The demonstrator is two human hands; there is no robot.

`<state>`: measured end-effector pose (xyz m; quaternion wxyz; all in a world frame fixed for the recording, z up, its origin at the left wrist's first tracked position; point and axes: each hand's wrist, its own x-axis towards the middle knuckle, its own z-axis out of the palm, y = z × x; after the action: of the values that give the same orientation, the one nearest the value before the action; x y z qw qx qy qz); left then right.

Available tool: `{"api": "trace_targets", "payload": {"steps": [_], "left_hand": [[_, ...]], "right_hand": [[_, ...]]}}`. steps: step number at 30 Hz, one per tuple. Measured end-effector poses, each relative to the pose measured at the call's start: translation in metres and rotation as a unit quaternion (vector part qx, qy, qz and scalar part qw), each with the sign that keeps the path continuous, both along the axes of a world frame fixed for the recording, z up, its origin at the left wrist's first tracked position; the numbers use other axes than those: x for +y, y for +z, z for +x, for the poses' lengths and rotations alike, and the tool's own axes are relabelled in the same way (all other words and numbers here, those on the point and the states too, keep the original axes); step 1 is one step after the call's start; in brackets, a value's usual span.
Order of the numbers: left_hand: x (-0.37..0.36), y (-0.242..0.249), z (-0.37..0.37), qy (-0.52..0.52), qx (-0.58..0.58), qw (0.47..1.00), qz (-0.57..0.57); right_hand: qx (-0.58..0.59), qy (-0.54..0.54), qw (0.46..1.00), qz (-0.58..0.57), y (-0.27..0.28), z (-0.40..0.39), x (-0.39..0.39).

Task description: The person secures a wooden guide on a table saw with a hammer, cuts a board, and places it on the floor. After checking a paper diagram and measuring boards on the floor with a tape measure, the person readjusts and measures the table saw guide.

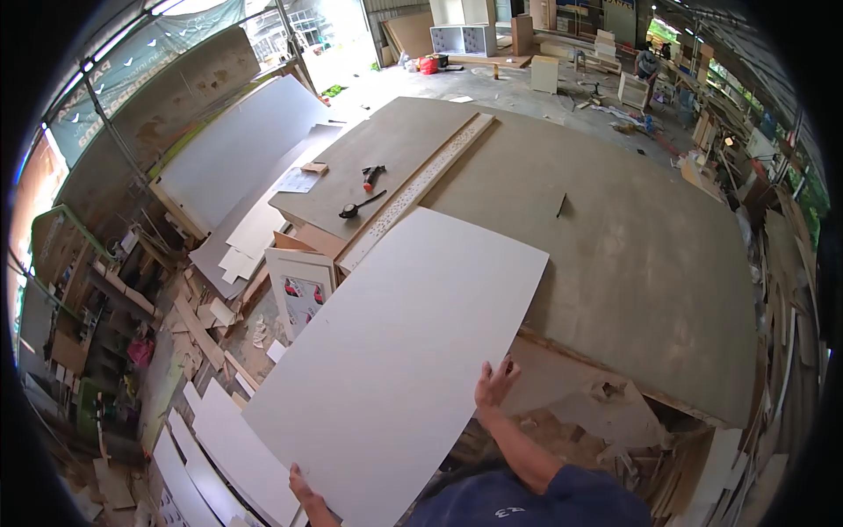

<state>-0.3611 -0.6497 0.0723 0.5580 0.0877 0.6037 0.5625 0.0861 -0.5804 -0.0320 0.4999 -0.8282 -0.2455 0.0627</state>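
Over the table [650, 237] we steady the board [399, 338], left hand [303, 487] gripping, right hand's [497, 385] grip unclear; sliding likely needs both.

A broad greenish-brown worktable [641, 281] carries a long speckled strip [421, 190] set crosswise; a black-and-red tool [373, 178] and a round-headed black tool [351, 210] left of it; a thin dark stick [561, 205] to its right.

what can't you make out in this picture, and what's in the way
Head view: underside of the white panel, hidden by its upper face.
Head view: the panel's near end, cut off by the bottom edge.
Head view: any part of the left hand beneath the panel, hidden by it.
Head view: print on the paper sheet, too small.
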Motion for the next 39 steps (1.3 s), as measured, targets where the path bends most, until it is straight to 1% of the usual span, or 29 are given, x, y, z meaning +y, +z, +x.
{"api": "trace_targets", "payload": {"steps": [1,2,3,5,7,8,9,11,17,20,21,24,26,27,29,33,36,39], "left_hand": [[0.006,-0.024,-0.009,0.025,0.044,0.999,0.008],[0.01,-0.041,-0.014,0.048,0.087,0.995,0.017],[0.015,-0.051,-0.017,0.041,0.084,0.995,0.015],[0.026,-0.069,-0.023,0.007,0.031,0.999,0.015],[0.033,-0.076,-0.018,-0.009,0.022,1.0,0.011],[0.033,-0.081,-0.015,-0.015,0.013,1.0,0.002],[0.034,-0.092,-0.014,-0.02,0.01,1.0,0.002],[0.041,-0.113,-0.012,-0.021,-0.033,0.999,0.014],[0.059,-0.093,0.031,-0.027,-0.061,0.998,0.0],[0.068,-0.069,0.059,-0.019,-0.062,0.998,-0.019],[0.071,-0.074,0.059,-0.023,-0.06,0.998,-0.021],[0.078,-0.107,0.048,-0.044,-0.04,0.998,-0.026],[0.085,-0.126,0.044,-0.068,-0.079,0.994,-0.032],[0.088,-0.13,0.045,-0.073,-0.079,0.994,-0.034],[0.096,-0.136,0.049,-0.093,-0.109,0.99,-0.009],[0.103,-0.112,0.076,-0.099,-0.082,0.992,-0.004],[0.107,-0.114,0.08,-0.116,-0.081,0.99,-0.015],[0.114,-0.121,0.079,-0.127,-0.054,0.99,-0.034]], "right_hand": [[-0.001,-0.004,1.0,-0.007,0.001,-0.001,0.001],[-0.032,-0.01,0.999,-0.043,0.006,0.0,0.004],[-0.062,-0.017,0.995,-0.077,0.008,0.002,0.007],[-0.073,-0.025,0.993,-0.089,0.003,0.007,0.012],[-0.082,-0.034,0.991,-0.097,0.001,0.012,0.023],[-0.093,-0.034,0.988,-0.121,0.0,0.017,0.026],[-0.105,-0.032,0.983,-0.146,0.0,0.022,0.028],[-0.113,-0.03,0.982,-0.152,0.0,0.031,0.034],[-0.15,-0.042,0.97,-0.188,-0.002,0.057,0.055],[-0.18,-0.039,0.961,-0.207,0.003,0.069,0.065],[-0.196,-0.029,0.955,-0.222,0.005,0.071,0.066],[-0.187,-0.013,0.957,-0.223,0.014,0.085,0.074],[-0.196,-0.019,0.954,-0.225,0.013,0.095,0.081],[-0.207,-0.02,0.953,-0.222,0.013,0.099,0.084],[-0.192,-0.018,0.957,-0.219,0.015,0.107,0.088],[-0.174,-0.013,0.962,-0.208,0.017,0.117,0.095],[-0.181,-0.013,0.962,-0.202,0.015,0.125,0.099],[-0.178,-0.015,0.964,-0.196,0.016,0.131,0.105]]}}
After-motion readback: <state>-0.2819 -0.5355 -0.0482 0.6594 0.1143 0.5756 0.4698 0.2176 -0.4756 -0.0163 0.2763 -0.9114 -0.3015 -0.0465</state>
